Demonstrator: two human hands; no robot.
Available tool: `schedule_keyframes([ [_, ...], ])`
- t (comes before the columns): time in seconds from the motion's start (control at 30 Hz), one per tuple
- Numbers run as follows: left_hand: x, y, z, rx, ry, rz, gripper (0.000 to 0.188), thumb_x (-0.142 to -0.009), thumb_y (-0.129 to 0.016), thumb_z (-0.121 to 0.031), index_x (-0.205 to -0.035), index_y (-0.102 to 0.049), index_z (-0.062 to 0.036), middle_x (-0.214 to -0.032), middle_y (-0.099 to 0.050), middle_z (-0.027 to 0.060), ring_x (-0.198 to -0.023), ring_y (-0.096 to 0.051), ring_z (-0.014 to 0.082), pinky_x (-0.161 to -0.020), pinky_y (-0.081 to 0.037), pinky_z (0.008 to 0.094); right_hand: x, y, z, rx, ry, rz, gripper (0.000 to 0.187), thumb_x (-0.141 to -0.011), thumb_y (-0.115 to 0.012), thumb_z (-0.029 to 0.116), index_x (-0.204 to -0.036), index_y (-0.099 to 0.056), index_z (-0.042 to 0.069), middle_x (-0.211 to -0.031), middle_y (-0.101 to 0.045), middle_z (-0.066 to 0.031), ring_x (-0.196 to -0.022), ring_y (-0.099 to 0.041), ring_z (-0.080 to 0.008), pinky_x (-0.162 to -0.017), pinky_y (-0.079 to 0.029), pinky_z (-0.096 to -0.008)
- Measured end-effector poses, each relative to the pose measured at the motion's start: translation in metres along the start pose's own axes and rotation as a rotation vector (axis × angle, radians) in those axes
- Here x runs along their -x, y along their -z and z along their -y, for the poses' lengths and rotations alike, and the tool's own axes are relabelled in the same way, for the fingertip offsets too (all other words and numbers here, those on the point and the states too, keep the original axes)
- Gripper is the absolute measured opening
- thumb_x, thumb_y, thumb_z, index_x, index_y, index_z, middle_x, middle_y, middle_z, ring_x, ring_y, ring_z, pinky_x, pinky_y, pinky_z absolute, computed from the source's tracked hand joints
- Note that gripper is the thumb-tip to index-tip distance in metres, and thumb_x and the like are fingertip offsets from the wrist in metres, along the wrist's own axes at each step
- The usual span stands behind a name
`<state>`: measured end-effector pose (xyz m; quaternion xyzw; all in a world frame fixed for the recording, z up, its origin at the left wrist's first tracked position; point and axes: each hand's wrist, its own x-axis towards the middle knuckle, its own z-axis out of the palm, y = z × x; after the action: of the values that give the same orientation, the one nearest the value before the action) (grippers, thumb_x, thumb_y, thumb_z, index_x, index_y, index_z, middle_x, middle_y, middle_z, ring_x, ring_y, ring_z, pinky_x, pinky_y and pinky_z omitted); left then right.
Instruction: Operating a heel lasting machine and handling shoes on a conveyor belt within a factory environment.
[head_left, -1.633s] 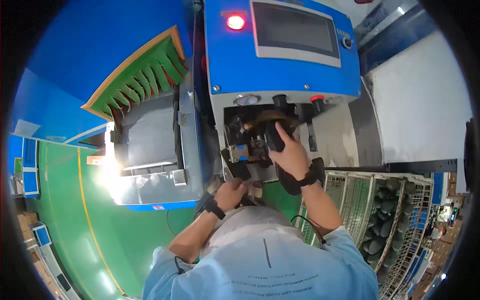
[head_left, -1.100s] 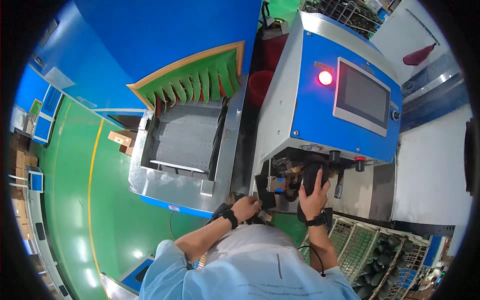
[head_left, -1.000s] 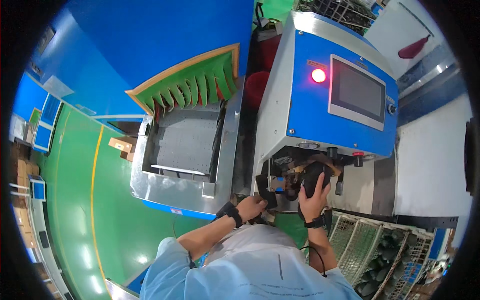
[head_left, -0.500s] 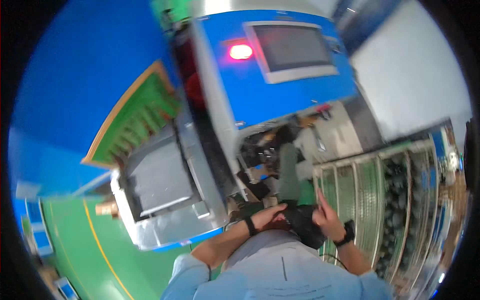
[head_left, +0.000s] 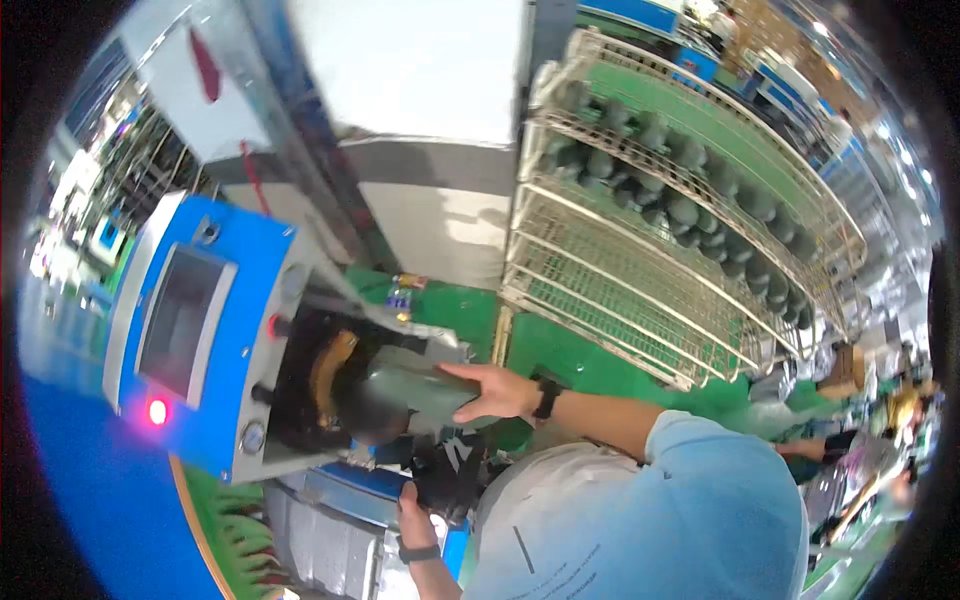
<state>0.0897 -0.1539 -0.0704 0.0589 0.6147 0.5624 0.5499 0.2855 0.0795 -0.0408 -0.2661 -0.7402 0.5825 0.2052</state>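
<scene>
A dark green shoe last (head_left: 415,388) lies lengthwise at the mouth of a blue machine, its far end blurred against dark parts. My right hand (head_left: 495,392) grips its near end, with thumb and fingers on opposite sides. Lower down, my left hand (head_left: 415,522) is closed at the edge of a black shoe upper (head_left: 447,478), which hangs close to my body below the last. Some of the left fingers are hidden behind the upper.
The blue machine (head_left: 265,255) has a screen, a lit red lamp and a gauge. At the right stands a wire rack (head_left: 620,270) bearing several dark lasts. A grey machine bed (head_left: 320,535) lies at lower left. Bottles (head_left: 400,298) stand on the green floor beyond.
My view has swung right, bringing the rack ahead. My right hand has moved from beside the black upper onto the green last; my left hand stays at the upper.
</scene>
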Motion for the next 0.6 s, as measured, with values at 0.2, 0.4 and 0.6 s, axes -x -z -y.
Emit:
schedule_keyframes([
  [0.2,-0.005,-0.088,0.005,-0.447,-0.284,0.053,0.054,-0.081,-0.078,-0.035,-0.116,-0.059,0.0023,-0.104,-0.062,0.0094,-0.093,-0.057,0.0179,-0.083,-0.048,0.0309,0.125,0.123,-0.004,0.397,-0.355,-0.827,0.081,-0.077,-0.077,0.031,-0.146,-0.042,0.006,-0.133,-0.058,-0.0234,-0.118,-0.060,-0.0387,-0.100,-0.049,-0.0411],
  [0.4,-0.049,-0.130,0.035,-0.312,-0.129,0.032,0.043,-0.076,-0.080,-0.023,-0.106,-0.059,0.0006,-0.097,-0.060,0.0062,-0.086,-0.057,0.0180,-0.077,-0.049,0.0327,0.229,0.241,-0.041,0.657,-0.392,-1.490,0.071,-0.090,-0.064,0.014,-0.148,-0.030,-0.006,-0.138,-0.044,-0.0385,-0.123,-0.048,-0.0523,-0.104,-0.042,-0.0489],
  [0.6,-0.055,-0.195,0.009,-0.390,0.081,-0.063,0.027,-0.075,-0.072,-0.013,-0.098,-0.064,-0.0039,-0.095,-0.061,0.0060,-0.087,-0.056,0.0184,-0.080,-0.048,0.0315,0.277,0.387,-0.065,0.686,-0.568,-1.562,0.058,-0.095,-0.060,0.018,-0.143,-0.039,-0.007,-0.134,-0.047,-0.0377,-0.116,-0.050,-0.0548,-0.098,-0.046,-0.0494],
])
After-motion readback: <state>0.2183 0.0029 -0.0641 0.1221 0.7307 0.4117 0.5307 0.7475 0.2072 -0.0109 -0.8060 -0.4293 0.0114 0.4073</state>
